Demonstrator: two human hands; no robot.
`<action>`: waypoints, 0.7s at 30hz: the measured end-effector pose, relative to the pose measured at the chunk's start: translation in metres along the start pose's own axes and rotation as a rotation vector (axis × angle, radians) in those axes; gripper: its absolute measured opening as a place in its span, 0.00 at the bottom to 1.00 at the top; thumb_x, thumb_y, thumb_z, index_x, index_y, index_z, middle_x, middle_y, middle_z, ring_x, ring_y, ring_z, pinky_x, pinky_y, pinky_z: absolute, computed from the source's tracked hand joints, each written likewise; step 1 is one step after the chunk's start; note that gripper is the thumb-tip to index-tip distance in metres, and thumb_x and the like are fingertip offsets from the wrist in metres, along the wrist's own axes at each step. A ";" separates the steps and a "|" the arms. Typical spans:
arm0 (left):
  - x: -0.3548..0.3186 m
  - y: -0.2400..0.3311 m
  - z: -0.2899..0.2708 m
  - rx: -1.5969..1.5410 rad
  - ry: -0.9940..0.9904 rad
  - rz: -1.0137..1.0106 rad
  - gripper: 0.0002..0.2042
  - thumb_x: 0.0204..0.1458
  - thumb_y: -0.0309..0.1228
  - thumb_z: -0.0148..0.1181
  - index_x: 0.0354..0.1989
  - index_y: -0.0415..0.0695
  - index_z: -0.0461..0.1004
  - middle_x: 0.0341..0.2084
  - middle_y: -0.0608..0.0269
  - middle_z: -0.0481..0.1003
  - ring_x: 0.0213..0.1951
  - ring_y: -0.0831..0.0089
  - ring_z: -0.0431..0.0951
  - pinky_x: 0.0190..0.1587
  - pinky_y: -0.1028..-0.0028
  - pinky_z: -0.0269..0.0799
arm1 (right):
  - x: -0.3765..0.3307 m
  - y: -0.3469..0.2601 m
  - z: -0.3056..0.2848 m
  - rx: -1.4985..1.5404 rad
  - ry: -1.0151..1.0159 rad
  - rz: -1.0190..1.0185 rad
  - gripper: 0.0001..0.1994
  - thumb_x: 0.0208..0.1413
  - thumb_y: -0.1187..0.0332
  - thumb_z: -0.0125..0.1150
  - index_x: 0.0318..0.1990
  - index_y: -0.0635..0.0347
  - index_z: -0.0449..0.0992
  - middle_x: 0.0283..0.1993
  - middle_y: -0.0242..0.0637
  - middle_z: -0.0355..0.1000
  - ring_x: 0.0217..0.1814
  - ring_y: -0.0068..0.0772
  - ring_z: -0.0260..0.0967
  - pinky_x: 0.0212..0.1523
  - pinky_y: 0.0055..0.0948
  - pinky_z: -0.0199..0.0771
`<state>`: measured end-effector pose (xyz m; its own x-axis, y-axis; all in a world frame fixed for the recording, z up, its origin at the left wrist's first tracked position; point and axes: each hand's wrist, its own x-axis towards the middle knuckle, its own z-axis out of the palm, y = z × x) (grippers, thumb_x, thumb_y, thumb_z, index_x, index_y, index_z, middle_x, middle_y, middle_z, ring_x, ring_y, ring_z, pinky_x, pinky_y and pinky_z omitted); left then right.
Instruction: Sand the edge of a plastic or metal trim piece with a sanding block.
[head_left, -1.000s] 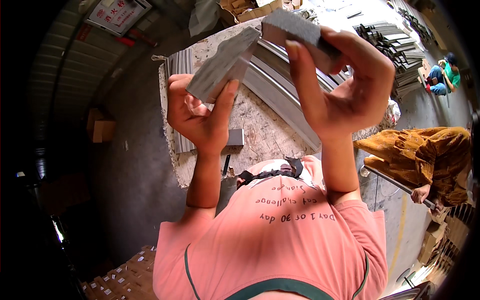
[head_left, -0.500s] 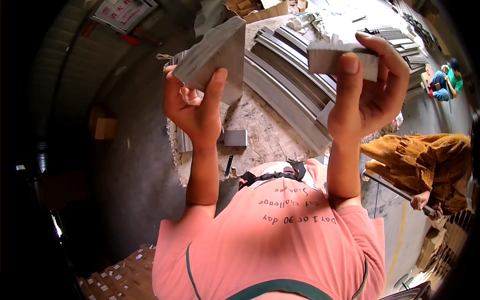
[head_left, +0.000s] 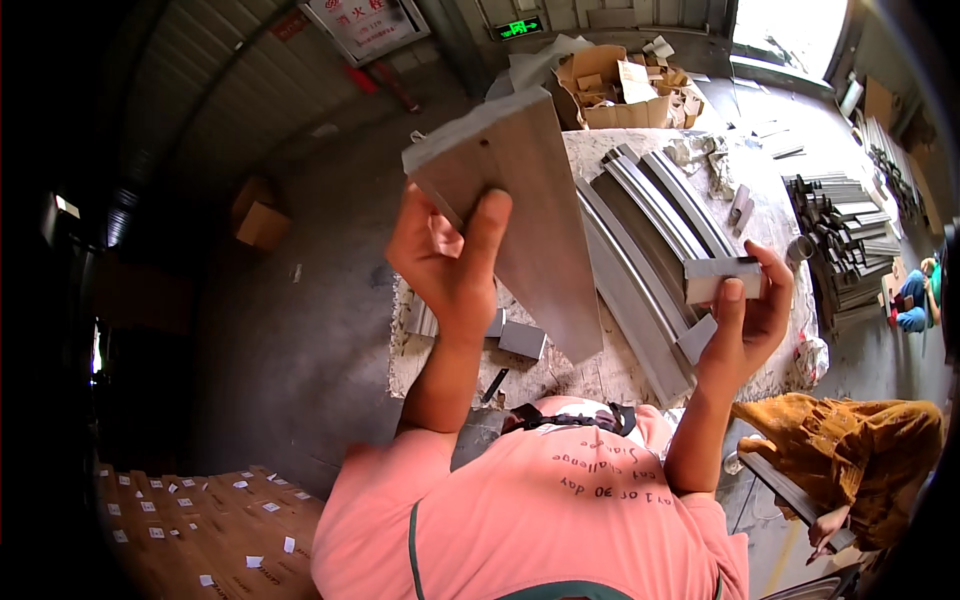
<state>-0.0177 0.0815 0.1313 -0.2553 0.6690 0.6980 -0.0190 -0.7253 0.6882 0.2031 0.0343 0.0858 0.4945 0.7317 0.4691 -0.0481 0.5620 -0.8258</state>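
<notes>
My left hand point(head_left: 450, 255) pinches a long, flat grey metal plate point(head_left: 535, 210) near its upper end, thumb on the broad face. A small dark hole shows in that face, and the plate hangs tilted over the table. Held between thumb and fingers of my right hand point(head_left: 745, 335) is a small grey rectangular metal piece point(head_left: 705, 284). The two held pieces are apart. Under them, long grey metal profiles point(head_left: 640, 270) lie side by side on the worn table point(head_left: 620, 380). A small grey block point(head_left: 522, 340) rests near its front edge.
An open cardboard box point(head_left: 630, 110) full of scraps stands beyond the table. Stacked metal profiles point(head_left: 840, 240) lie to the right. A co-worker in a mustard garment point(head_left: 850, 460) holds a long metal bar at the lower right. Flat brown cardboard point(head_left: 220, 530) is at lower left.
The view has tilted up, showing more of the far room. The plate in my left hand has turned, showing more of its broad face. My right hand has come lower and nearer with the small piece.
</notes>
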 end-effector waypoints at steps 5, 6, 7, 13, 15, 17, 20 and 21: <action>-0.022 0.011 0.001 -0.086 0.056 -0.071 0.18 0.51 0.20 0.67 0.51 0.34 0.71 0.42 0.65 0.74 0.46 0.78 0.73 0.51 0.75 0.68 | -0.006 0.004 -0.004 -0.017 -0.058 0.026 0.19 0.60 0.69 0.65 0.55 0.66 0.70 0.38 0.28 0.68 0.35 0.11 0.62 0.31 0.14 0.66; -0.026 0.009 0.003 -0.084 0.063 -0.075 0.18 0.51 0.20 0.67 0.51 0.34 0.71 0.42 0.65 0.74 0.46 0.78 0.73 0.51 0.75 0.68 | -0.006 0.004 -0.003 -0.018 -0.054 0.030 0.19 0.60 0.68 0.65 0.56 0.65 0.70 0.37 0.27 0.68 0.35 0.11 0.62 0.32 0.14 0.67; -0.030 0.008 0.005 -0.081 0.042 -0.050 0.19 0.51 0.20 0.67 0.51 0.33 0.71 0.42 0.64 0.73 0.46 0.77 0.72 0.51 0.75 0.68 | -0.006 0.004 -0.003 -0.021 -0.060 0.035 0.19 0.60 0.68 0.65 0.56 0.65 0.70 0.37 0.27 0.68 0.35 0.11 0.62 0.32 0.14 0.67; -0.045 0.008 0.001 0.047 0.077 -0.045 0.20 0.43 0.25 0.72 0.44 0.32 0.73 0.37 0.58 0.69 0.38 0.72 0.70 0.41 0.72 0.68 | -0.005 0.000 0.004 -0.315 0.083 -0.418 0.27 0.57 0.68 0.68 0.59 0.72 0.64 0.43 0.41 0.74 0.39 0.29 0.75 0.35 0.21 0.74; -0.049 0.014 0.003 0.070 0.056 -0.014 0.20 0.44 0.26 0.72 0.43 0.32 0.73 0.36 0.57 0.70 0.37 0.72 0.70 0.40 0.72 0.68 | -0.009 -0.007 0.004 -0.286 0.003 -0.493 0.27 0.57 0.68 0.68 0.59 0.72 0.64 0.43 0.46 0.74 0.37 0.31 0.75 0.35 0.23 0.75; -0.049 0.014 0.009 0.082 0.026 0.104 0.20 0.43 0.26 0.72 0.42 0.33 0.71 0.34 0.53 0.70 0.34 0.68 0.70 0.38 0.71 0.67 | -0.015 -0.010 0.008 -0.221 -0.059 -0.583 0.29 0.56 0.67 0.69 0.60 0.71 0.62 0.40 0.54 0.73 0.32 0.36 0.76 0.33 0.27 0.77; -0.048 0.023 0.015 0.066 -0.135 0.177 0.22 0.42 0.25 0.73 0.44 0.35 0.69 0.34 0.52 0.70 0.34 0.67 0.70 0.37 0.69 0.67 | -0.015 -0.010 0.004 -0.166 -0.038 -0.646 0.31 0.56 0.64 0.69 0.60 0.68 0.60 0.34 0.50 0.74 0.29 0.33 0.75 0.31 0.24 0.75; -0.048 0.022 0.014 0.089 -0.208 0.222 0.25 0.40 0.23 0.73 0.47 0.36 0.67 0.35 0.52 0.69 0.35 0.67 0.70 0.37 0.68 0.67 | -0.017 -0.012 0.004 -0.184 -0.023 -0.654 0.31 0.56 0.64 0.69 0.60 0.68 0.60 0.34 0.50 0.74 0.29 0.33 0.75 0.31 0.24 0.75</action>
<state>0.0077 0.0359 0.1155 -0.0402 0.5213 0.8524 0.1017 -0.8466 0.5225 0.1921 0.0163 0.0892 0.3531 0.2729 0.8949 0.4037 0.8184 -0.4089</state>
